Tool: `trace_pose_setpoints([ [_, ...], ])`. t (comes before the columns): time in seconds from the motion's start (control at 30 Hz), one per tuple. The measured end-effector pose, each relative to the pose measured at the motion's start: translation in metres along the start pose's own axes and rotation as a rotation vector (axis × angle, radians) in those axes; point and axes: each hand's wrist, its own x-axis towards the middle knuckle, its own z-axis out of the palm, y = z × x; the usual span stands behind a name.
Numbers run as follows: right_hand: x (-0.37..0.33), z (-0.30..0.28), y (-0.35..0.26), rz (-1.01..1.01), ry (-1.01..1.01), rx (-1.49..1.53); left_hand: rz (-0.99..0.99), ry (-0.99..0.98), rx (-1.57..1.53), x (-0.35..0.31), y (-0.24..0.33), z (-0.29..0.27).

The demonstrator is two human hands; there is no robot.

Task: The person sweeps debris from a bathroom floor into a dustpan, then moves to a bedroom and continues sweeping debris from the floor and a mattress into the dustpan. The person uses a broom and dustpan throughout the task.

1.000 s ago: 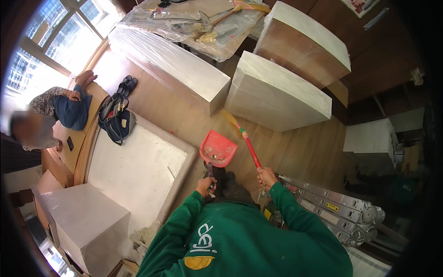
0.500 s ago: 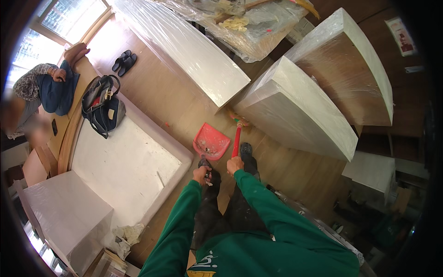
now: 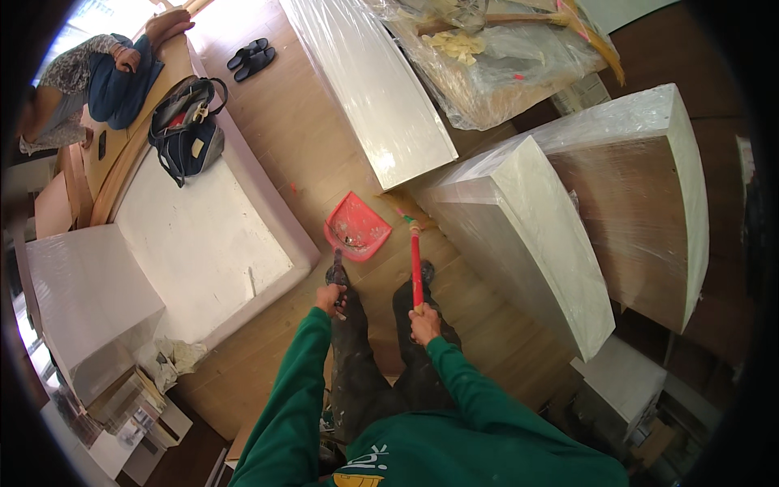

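My left hand (image 3: 331,300) is closed round the dark handle of a red dustpan (image 3: 359,226), which lies on the wooden floor ahead of my feet with some debris in its pan. My right hand (image 3: 424,324) grips the red stick of a broom (image 3: 417,264). The broom's head, partly green and yellowish, is small and hard to make out; it is near the floor by the foot of the wrapped panels, to the right of the dustpan.
A white board in a padded frame (image 3: 207,243) lies at left, with a dark bag (image 3: 188,134) on it. A person (image 3: 122,85) sits beyond. Wrapped white furniture (image 3: 369,89) and curved panels (image 3: 519,235) stand ahead and right. Black slippers (image 3: 253,59) lie on the floor.
My view has turned and shifted. The broom head has come round a little, and my right hand sits lower in view with more of the stick showing. Both hands keep their hold.
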Motion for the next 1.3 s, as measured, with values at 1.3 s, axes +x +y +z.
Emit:
trace_pose_setpoints([
  [1.3,-0.045,0.007,-0.097,-0.639,-0.039,-0.226,-0.246,-0.181,-0.910,0.014,-0.174,-0.068],
])
